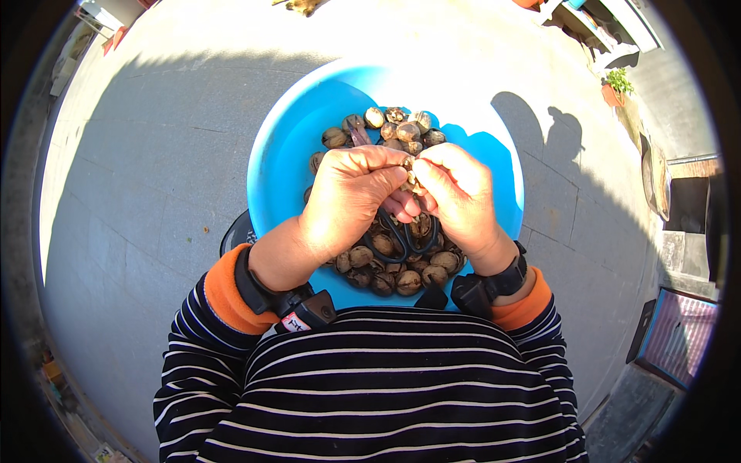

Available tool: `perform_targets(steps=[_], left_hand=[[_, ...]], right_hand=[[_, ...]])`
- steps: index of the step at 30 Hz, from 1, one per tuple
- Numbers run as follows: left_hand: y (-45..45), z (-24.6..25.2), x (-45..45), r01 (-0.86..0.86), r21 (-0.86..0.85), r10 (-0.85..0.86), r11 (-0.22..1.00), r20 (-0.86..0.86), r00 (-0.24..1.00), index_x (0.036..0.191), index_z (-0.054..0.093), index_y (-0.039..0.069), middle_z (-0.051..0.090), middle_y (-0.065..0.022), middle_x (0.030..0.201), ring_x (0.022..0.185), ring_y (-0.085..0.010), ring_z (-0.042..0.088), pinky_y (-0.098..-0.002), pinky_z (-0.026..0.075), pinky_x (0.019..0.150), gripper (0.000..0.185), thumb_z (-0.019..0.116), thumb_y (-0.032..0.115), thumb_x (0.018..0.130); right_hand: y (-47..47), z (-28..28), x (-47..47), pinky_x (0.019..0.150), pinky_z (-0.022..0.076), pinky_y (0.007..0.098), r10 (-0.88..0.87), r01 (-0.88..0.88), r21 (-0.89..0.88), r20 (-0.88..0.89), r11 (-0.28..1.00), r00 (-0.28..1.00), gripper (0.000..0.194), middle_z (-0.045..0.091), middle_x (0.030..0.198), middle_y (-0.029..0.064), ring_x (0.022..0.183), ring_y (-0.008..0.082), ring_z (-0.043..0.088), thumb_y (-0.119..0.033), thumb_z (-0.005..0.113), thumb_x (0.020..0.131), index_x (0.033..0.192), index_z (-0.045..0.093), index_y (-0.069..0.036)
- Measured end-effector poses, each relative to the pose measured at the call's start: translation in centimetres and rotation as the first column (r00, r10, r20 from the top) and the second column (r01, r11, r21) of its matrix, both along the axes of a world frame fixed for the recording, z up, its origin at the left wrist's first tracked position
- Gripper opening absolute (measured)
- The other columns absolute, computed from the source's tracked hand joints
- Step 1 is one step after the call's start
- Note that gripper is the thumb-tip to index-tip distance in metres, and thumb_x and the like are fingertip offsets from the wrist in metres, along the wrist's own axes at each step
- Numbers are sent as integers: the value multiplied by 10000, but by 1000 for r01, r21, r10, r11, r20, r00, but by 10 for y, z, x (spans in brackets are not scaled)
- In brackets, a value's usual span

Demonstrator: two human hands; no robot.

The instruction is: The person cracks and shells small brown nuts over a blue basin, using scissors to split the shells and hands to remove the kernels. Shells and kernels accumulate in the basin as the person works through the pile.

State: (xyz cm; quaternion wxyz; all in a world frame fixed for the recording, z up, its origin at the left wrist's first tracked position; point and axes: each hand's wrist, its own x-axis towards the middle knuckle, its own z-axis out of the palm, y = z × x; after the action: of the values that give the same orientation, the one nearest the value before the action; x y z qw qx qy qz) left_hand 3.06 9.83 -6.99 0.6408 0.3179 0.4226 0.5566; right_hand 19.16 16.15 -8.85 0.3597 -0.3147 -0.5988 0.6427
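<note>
Between the fingertips of my left hand (362, 194) and my right hand (460, 194) is a piece of cracked walnut (410, 176), pale where it is broken. Both hands pinch it above a large blue plastic basin (275, 150). Many walnuts in brown shells (408, 282) lie in the basin, some of them cracked. Below my fingers rest the black looped handles of scissors (399, 246) on the walnuts; their blades are hidden. A brownish-purple strip (359, 135) lies among the walnuts beyond my left hand.
Around the basin spreads a paved floor (156, 173), partly in bright sun. A potted plant (616, 87) stands at the far right. A framed panel with striped cloth (677, 335) is at the lower right. Part of a tan animal (302, 6) shows at the top edge.
</note>
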Motion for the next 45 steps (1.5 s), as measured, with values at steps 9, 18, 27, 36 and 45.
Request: perform_targets(steps=[9,18,27,36,45], left_hand=[[4,-1,0,-26,-52,25,998,-23,999,1112,608,-78,665,-182,880,721,-249,688,-321,593,636,221,477,-28,940],[2,-3,2,-22,14,24,1000,-166,986,1124,622,-45,670,-132,900,738,-167,666,-285,572,668,254,473,-56,918],[0,-5,7,40,102,-10,994,-284,959,1254,564,22,648,-60,977,797,-90,609,-227,526,717,413,528,-106,863],[-1,1,9,96,174,-33,980,-334,942,1244,570,32,647,-22,900,725,-51,562,-186,483,636,396,554,-85,866],[0,-2,8,-10,111,43,994,-297,954,1139,604,45,636,-14,834,663,-47,566,-185,484,564,294,565,-59,867]], right_hand=[[2,0,-1,466,412,181,11,-14,-128,-20,992,1000,106,584,699,7,542,42,514,-100,554,949,947,606,-7],[0,5,-2,506,450,176,12,-10,-63,34,998,999,120,617,743,27,590,42,548,-65,657,882,965,603,3],[4,-8,-3,671,523,216,14,-14,103,-3,995,1000,151,662,825,65,743,93,622,-2,641,872,1019,627,28],[9,2,7,532,503,211,119,-115,-104,35,988,992,152,654,828,82,644,106,615,-47,606,908,1031,610,42],[7,-2,2,508,518,230,82,-92,-186,-63,978,995,179,627,847,126,655,161,646,-60,520,953,1090,562,48]])
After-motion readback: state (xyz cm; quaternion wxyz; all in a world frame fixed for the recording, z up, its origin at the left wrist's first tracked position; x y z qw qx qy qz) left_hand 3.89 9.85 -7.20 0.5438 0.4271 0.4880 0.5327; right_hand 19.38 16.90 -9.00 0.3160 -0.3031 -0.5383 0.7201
